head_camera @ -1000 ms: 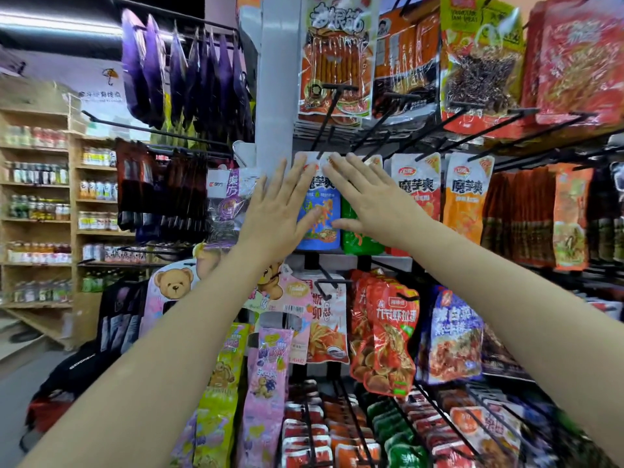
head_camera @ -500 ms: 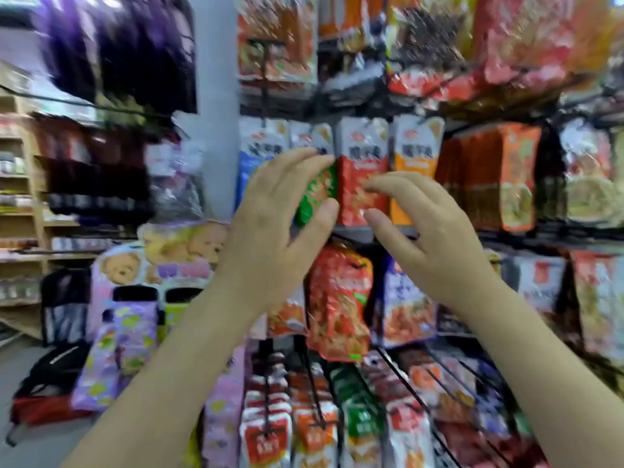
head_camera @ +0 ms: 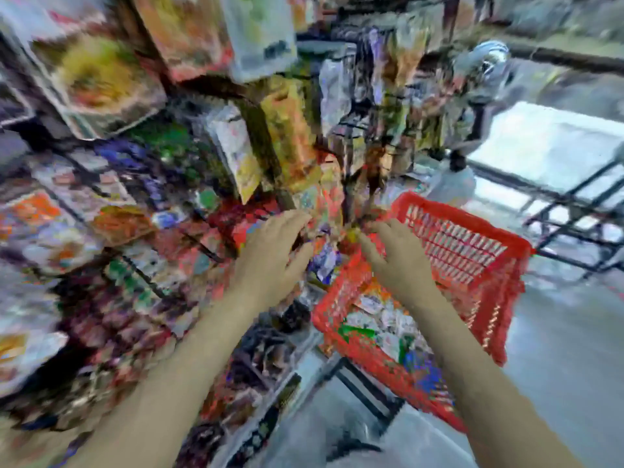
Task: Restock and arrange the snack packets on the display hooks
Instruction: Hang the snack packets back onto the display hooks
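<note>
The view is heavily blurred by motion. My left hand (head_camera: 273, 251) and my right hand (head_camera: 395, 255) reach down side by side, fingers spread, with nothing visibly in them. They hover near the top rim of a red plastic basket (head_camera: 472, 251), which holds several loose snack packets (head_camera: 381, 329). My right hand is over the basket's near corner; my left hand is just left of it, in front of hanging packets (head_camera: 290, 140) on the display rack. Whether the fingertips touch a packet is too blurred to tell.
Rows of hanging snack packets (head_camera: 101, 217) fill the left half on black hooks. The basket rests on a dark frame (head_camera: 364, 390). Pale floor (head_camera: 557, 349) lies to the right, with a black metal rack (head_camera: 580, 211) and a bright panel beyond.
My view has swung down and to the right, from the upper hook rows to the red basket. Both hands have left the hanging packets and dropped toward the basket.
</note>
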The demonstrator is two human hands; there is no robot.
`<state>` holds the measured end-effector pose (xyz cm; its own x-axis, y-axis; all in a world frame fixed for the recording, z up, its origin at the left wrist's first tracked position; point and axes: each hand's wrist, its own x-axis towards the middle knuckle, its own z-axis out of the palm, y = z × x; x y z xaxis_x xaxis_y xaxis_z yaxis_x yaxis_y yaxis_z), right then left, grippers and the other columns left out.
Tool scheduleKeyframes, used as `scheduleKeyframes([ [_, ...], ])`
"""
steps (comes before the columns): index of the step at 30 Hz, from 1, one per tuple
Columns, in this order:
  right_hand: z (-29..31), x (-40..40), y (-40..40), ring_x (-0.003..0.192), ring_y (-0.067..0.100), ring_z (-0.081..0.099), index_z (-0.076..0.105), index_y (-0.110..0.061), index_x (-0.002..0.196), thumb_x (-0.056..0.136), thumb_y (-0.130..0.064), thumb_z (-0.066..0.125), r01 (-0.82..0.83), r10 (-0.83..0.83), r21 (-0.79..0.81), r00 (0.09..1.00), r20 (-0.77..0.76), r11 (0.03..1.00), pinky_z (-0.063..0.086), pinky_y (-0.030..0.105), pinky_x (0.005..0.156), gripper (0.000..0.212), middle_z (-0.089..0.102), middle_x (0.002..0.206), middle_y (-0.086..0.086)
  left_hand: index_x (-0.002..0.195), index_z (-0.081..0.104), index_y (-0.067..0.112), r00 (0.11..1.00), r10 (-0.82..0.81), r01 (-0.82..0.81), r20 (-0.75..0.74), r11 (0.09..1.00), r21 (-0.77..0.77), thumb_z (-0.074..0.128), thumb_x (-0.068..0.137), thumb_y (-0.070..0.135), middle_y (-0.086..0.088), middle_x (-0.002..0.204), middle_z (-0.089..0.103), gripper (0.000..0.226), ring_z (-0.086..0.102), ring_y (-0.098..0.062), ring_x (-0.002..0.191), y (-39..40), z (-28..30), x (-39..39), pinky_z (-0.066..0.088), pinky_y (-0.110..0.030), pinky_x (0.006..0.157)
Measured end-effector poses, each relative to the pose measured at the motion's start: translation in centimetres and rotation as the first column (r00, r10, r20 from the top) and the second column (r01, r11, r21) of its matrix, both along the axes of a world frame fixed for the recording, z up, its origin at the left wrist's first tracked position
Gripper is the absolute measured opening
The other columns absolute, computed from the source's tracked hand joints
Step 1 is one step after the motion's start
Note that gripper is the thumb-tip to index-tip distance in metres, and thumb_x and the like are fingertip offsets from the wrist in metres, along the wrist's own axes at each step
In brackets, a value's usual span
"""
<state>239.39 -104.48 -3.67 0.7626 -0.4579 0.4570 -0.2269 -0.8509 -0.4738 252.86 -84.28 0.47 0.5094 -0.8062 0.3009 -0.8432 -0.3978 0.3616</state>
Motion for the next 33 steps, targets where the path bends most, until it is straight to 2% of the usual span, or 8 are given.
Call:
scheduleKeyframes([
  [4,-8.9,-4.1,-7.1,0.094,0.038,0.062,0.069,-0.007,0.105,0.089,-0.055,0.036,0.217,-0.155,0.226,0.952,-0.262,0.95,0.045,0.043,0.079,0.061,0.066,0.096,0.019,0.15,0.045,0.004,0.984,-0.014,0.062,-0.176,0.962,0.265,0.038,0.095,0.05,-0.016,0.157,0.043,0.072,0.041,-0.031,0.144,-7.3,-7.9,-2.4,0.029,-0.04,0.118],
  [9,-16.2,-4.7,-10.7,0.097,0.038,0.06,0.062,-0.008,0.1,0.099,-0.047,0.044,0.328,-0.117,0.268,0.802,-0.586,0.906,0.039,0.047,0.08,0.043,0.064,0.099,0.018,0.154,0.037,0.004,0.985,-0.004,0.081,-0.17,0.891,0.447,0.034,0.091,0.058,-0.016,0.166,0.024,0.083,0.039,-0.037,0.145,-10.2,-15.3,-4.4,0.043,-0.051,0.111],
  [12,-19.7,-3.6,-10.9,0.095,0.039,0.06,0.058,-0.012,0.099,0.093,-0.059,0.034,0.304,-0.019,0.36,0.787,-0.617,0.882,0.049,0.047,0.077,0.053,0.062,0.097,0.015,0.157,0.033,0.008,0.985,0.036,0.048,-0.167,0.881,0.471,0.034,0.093,0.058,-0.011,0.166,0.025,0.082,0.042,-0.035,0.143,-10.8,-15.7,-4.5,0.046,-0.049,0.107],
  [16,-22.0,-1.2,-11.0,0.117,0.036,0.055,0.048,-0.005,0.138,0.101,-0.044,0.053,0.338,0.077,0.5,0.765,-0.64,0.798,0.045,0.041,0.09,0.054,0.051,0.138,0.022,0.156,0.034,0.006,0.994,0.044,0.005,-0.098,0.896,0.444,0.036,0.098,0.05,-0.017,0.146,0.05,0.073,0.048,-0.037,0.134,-12.6,-15.3,-3.1,0.042,-0.054,0.109],
  [19,-24.0,0.3,-11.4,0.142,0.039,0.034,0.023,-0.004,0.155,0.095,-0.045,0.064,0.479,0.01,0.584,0.768,-0.641,0.655,0.036,0.048,0.113,0.084,0.029,0.156,0.024,0.161,0.025,0.011,0.994,0.029,0.029,-0.106,0.862,0.505,0.037,0.098,0.051,-0.018,0.148,0.043,0.075,0.041,-0.036,0.137,-14.3,-15.8,-2.4,0.037,-0.053,0.111],
  [23,-26.2,2.3,-11.9,0.141,0.038,0.036,0.019,-0.002,0.155,0.09,-0.038,0.074,0.602,-0.124,0.642,0.768,-0.629,0.475,0.039,0.047,0.112,0.093,0.033,0.155,0.02,0.16,0.027,0.011,0.995,0.033,0.02,-0.093,0.856,0.516,0.037,0.1,0.052,-0.022,0.145,0.043,0.072,0.04,-0.035,0.134,-14.4,-16.7,-2.0,0.043,-0.054,0.106],
  [29,-26.3,4.9,-12.4,0.123,0.034,0.057,0.037,-0.004,0.145,0.093,-0.021,0.072,0.647,-0.316,0.742,0.751,-0.579,0.177,0.046,0.034,0.09,0.066,0.058,0.135,0.015,0.159,0.028,0.012,0.989,0.039,0.04,-0.14,0.854,0.518,0.033,0.098,0.054,-0.019,0.144,0.043,0.075,0.036,-0.031,0.131,-14.7,-16.6,-1.8,0.045,-0.053,0.103],
  [33,-24.3,5.2,-14.0,0.094,0.014,0.07,0.065,-0.003,0.124,0.098,-0.018,0.066,0.591,-0.245,0.78,0.802,-0.544,0.205,0.046,0.019,0.072,0.03,0.069,0.116,0.011,0.162,0.022,0.016,0.992,0.017,0.049,-0.125,0.861,0.507,0.023,0.099,0.06,-0.015,0.155,0.034,0.077,0.03,-0.03,0.141,-16.7,-16.3,-0.8,0.036,-0.05,0.112],
])
